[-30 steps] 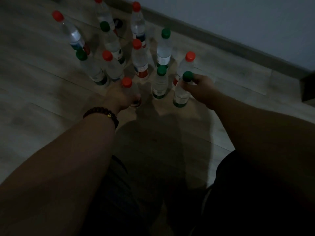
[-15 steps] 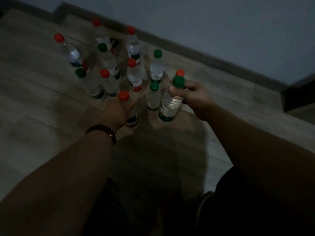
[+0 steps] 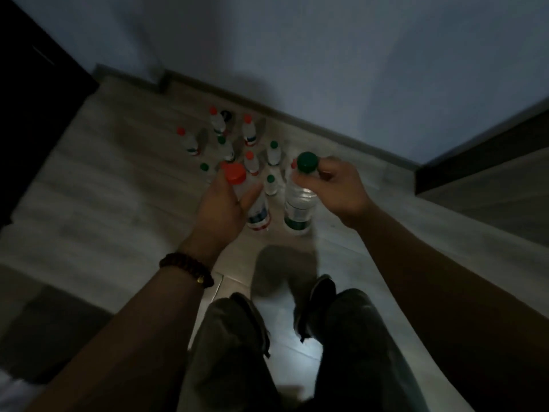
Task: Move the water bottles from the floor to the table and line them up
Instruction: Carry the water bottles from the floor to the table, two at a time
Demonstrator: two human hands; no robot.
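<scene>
Step in hand: pick-up, first pair.
- The left hand (image 3: 221, 208) is wrapped round the upper body of the red-capped bottle (image 3: 259, 217). The fingers curl round the far side and the thumb is toward the camera.
- The right hand (image 3: 337, 185) pinches the green-capped bottle (image 3: 298, 214) at the neck, just under the cap.
- Both bottles hang roughly upright with their bases toward the floor (image 3: 118, 188). Their caps look much larger than the others, so I judge both are lifted clear. No contact with the floor can be confirmed either way.

Remaining stock: the standing bottles (image 3: 249, 130) form a loose cluster at the far edge of the floor, near the skirting board (image 3: 341, 136). At least eight caps can be counted, red and green mixed.

Next move, as a judgement: rise, turn and carry the pair to the table, then set them down upright side by side to start the row. The neck pinch on the right looks the less secure of the two holds.

Hidden or unclear:
- The table is not in view.
- The dark block (image 3: 475, 162) at the right edge of the floor cannot be identified.
- The frame is dim and motion-blurred, so the labels are unreadable.
- The left fingertips are behind the bottle.
- A red cap seems to sit partly behind the green cap, but this is not certain.
- There is a bracelet (image 3: 186, 270) on the left wrist.
</scene>
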